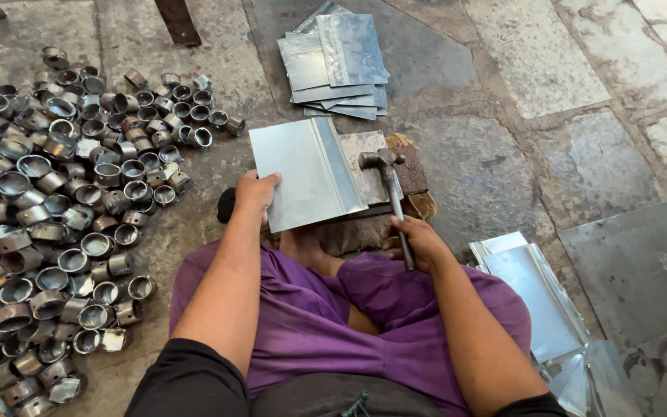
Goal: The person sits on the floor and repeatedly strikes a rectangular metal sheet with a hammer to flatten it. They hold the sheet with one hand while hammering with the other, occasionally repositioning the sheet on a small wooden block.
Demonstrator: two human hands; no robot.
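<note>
A heap of short metal rings [48,208] fills nine o'clock, a stack of flat sheets [339,66] lies at twelve, and at centre the left hand [255,193] grips a folded metal sheet [303,174] while the right hand [418,239] clenches a hammer [386,174] resting on it.

Left of the left hand [255,191] the pile of metal rings [48,224] runs off the frame edge, and the metal sheet [306,174] hides that hand's fingertips.
</note>
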